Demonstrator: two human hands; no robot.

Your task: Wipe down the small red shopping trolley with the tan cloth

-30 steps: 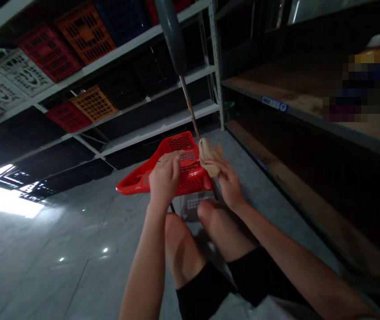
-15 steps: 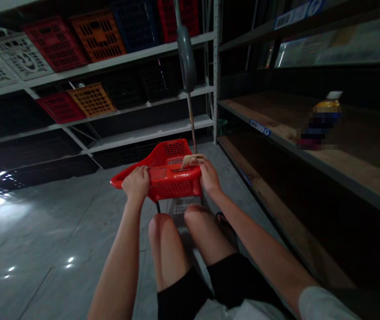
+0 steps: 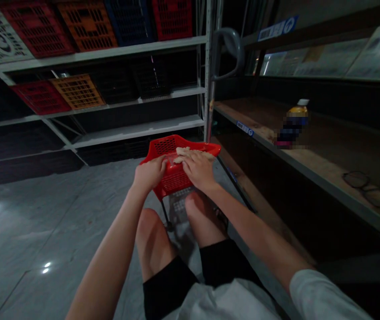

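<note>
A red plastic shopping basket (image 3: 174, 183) with perforated walls stands on wheeled legs in front of my knees, turned at an angle. Its grey pull handle (image 3: 239, 55) sticks up at the far right on a long pole. My left hand (image 3: 149, 173) is closed over the near left part of the basket's rim. On the rim further right, my right hand (image 3: 199, 170) presses a beige cloth (image 3: 183, 152) against the red plastic, its fingers bent over the cloth. Part of the cloth is hidden under that hand.
A metal rack (image 3: 116, 50) with several coloured crates stands ahead. Along my right runs a wooden shelf (image 3: 256, 109) bearing a bottle (image 3: 293, 123) with a blurred label and a pair of glasses (image 3: 373, 191). Grey tiled floor (image 3: 86, 213) lies to the left.
The basket has turned, and its pull handle has swung to the right. My right hand has moved with the cloth from the rim's right end inward, closer to my left hand.
</note>
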